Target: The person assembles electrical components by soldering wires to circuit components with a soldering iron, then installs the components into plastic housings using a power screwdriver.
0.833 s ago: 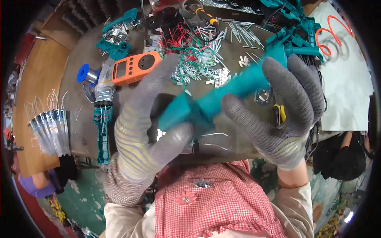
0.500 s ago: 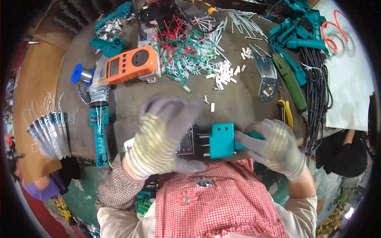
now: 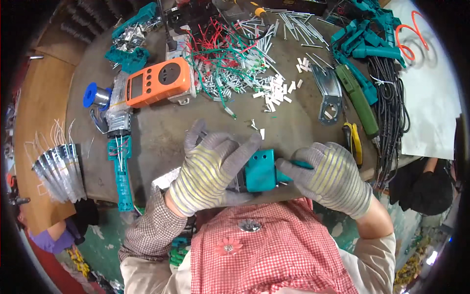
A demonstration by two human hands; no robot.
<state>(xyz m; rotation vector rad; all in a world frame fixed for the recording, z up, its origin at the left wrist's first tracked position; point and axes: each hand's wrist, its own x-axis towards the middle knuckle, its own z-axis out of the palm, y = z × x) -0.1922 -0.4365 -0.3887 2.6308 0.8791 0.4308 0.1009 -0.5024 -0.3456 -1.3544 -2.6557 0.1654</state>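
Observation:
A teal plastic tool body [image 3: 261, 172] with two small holes in its square housing lies level over the table's near edge. My left hand [image 3: 208, 171], in a grey glove with yellow stripes, closes on its left end, index finger and thumb on either side of the housing. That glove covers most of the tool's dark and metal front part. At the other end, my right hand [image 3: 333, 179], gloved alike, has its fingers wrapped round the teal handle [image 3: 289, 174]. Just beyond the tool is a small white piece [image 3: 262, 134].
An orange meter [image 3: 159, 82], a solder spool [image 3: 97, 96] and an opened teal tool [image 3: 122, 171] are at the left. Heaped wires and metal pins [image 3: 225, 73] lie farther back. At the right are yellow-handled pliers [image 3: 353, 142], a green tool [image 3: 357, 100] and black cables [image 3: 387, 103].
My left hand has come down from above the metal part and closed on the tool's left end. The tool has shifted slightly left, with my right hand still on its handle.

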